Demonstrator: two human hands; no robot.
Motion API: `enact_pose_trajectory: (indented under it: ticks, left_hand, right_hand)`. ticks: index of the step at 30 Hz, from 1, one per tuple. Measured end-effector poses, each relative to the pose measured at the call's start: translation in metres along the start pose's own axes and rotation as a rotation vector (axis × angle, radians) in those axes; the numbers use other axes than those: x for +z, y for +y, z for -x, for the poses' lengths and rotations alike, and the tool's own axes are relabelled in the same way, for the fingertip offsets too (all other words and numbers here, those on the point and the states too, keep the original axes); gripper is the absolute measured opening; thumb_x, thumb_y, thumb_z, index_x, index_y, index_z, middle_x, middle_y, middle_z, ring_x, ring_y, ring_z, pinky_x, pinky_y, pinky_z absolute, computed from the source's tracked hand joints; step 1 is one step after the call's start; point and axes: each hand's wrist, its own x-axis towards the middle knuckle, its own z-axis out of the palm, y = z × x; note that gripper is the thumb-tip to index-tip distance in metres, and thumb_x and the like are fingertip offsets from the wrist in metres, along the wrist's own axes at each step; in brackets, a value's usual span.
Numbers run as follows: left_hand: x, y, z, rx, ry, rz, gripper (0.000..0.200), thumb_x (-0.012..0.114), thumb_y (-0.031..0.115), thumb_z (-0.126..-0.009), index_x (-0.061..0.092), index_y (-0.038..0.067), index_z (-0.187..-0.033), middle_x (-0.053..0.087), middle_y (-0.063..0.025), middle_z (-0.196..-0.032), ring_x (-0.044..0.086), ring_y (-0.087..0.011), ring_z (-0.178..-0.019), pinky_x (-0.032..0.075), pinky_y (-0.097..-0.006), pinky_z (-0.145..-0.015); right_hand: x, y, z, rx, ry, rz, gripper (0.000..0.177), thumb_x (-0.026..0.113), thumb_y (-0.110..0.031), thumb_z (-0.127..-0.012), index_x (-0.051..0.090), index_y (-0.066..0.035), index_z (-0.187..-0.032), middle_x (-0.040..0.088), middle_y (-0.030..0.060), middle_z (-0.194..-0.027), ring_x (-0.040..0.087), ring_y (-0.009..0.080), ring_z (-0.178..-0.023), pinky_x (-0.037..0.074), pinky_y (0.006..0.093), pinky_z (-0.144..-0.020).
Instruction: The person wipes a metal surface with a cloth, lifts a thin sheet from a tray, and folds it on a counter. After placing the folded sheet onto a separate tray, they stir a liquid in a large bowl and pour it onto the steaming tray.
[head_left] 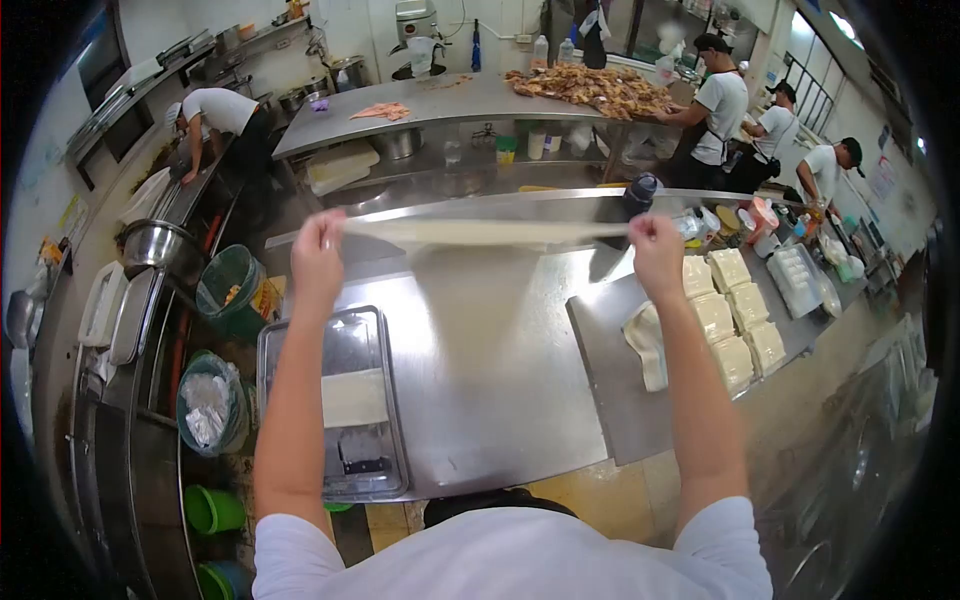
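Observation:
A long pale strip of dough (490, 233) is stretched level above the steel table (480, 390), blurred by motion. My left hand (318, 250) is closed on one end of it and my right hand (657, 255) pinches the other. Below my left forearm lies a clear plastic tray (392, 440) that holds a flat pale slab of dough (354, 398) and a dark-handled knife (362, 466). Beside my right forearm, a folded pale piece of dough (646, 340) rests on a raised metal sheet.
Several wrapped pale blocks (730, 318) stand in rows at right, near jars and bottles (720, 222). Green bins (232, 290) line the left side. A far table bears a brown food heap (595, 88). Several people (720, 100) work at the back and sides.

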Motion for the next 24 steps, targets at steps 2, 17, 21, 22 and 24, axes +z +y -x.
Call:
enact_pose_trajectory:
  ticks: [2, 17, 21, 22, 24]
  left_hand:
    - [-0.013, -0.007, 0.061, -0.044, -0.062, -0.068, 0.013, 0.057, 0.010, -0.102, 0.065, 0.000, -0.103, 0.069, -0.0125, -0.106, 0.062, -0.0188, -0.100, 0.048, -0.0314, -0.092]
    - [0.002, -0.056, 0.332, -0.329, -0.476, -0.316, 0.013, 0.072, 0.012, -0.086, 0.071, 0.004, -0.097, 0.069, -0.0190, -0.119, 0.062, -0.0388, -0.115, 0.048, -0.0455, -0.101]
    - [0.082, -0.089, 0.276, -0.252, -0.599, -0.303, 0.026, 0.072, 0.012, -0.087, 0.070, 0.002, -0.110, 0.068, -0.0192, -0.122, 0.060, -0.0388, -0.120, 0.047, -0.0446, -0.105]
    - [0.100, -0.098, 0.259, -0.217, -0.645, -0.281, 0.030, 0.071, 0.015, -0.090, 0.068, 0.001, -0.116, 0.066, -0.0192, -0.127, 0.057, -0.0385, -0.125, 0.044, -0.0464, -0.108]
    - [0.136, -0.121, 0.232, -0.150, -0.736, -0.324, 0.039, 0.067, 0.021, -0.094, 0.062, 0.000, -0.127, 0.060, -0.0193, -0.138, 0.050, -0.0379, -0.134, 0.038, -0.0508, -0.114]
  right_hand:
    - [-0.010, 0.022, 0.061, -0.063, -0.043, 0.011, 0.004, 0.069, -0.005, -0.084, 0.069, -0.001, -0.084, 0.067, 0.0163, -0.088, 0.063, 0.0322, -0.088, 0.049, 0.0422, -0.081]
    - [-0.055, 0.079, 0.326, 0.049, -0.685, 0.182, 0.016, 0.067, -0.007, -0.085, 0.067, -0.001, -0.100, 0.064, 0.0204, -0.102, 0.058, 0.0414, -0.100, 0.048, 0.0500, -0.088]
    - [0.016, 0.074, 0.264, 0.094, -0.667, 0.127, 0.026, 0.066, -0.014, -0.091, 0.065, 0.001, -0.112, 0.066, 0.0239, -0.112, 0.060, 0.0435, -0.109, 0.048, 0.0501, -0.096]
    - [0.039, 0.074, 0.247, 0.119, -0.675, 0.125, 0.029, 0.066, -0.015, -0.092, 0.065, 0.001, -0.116, 0.066, 0.0250, -0.116, 0.060, 0.0442, -0.112, 0.048, 0.0494, -0.098]
    - [0.087, 0.072, 0.212, 0.138, -0.717, 0.080, 0.036, 0.063, -0.019, -0.096, 0.062, 0.003, -0.124, 0.064, 0.0274, -0.126, 0.057, 0.0458, -0.120, 0.046, 0.0487, -0.102]
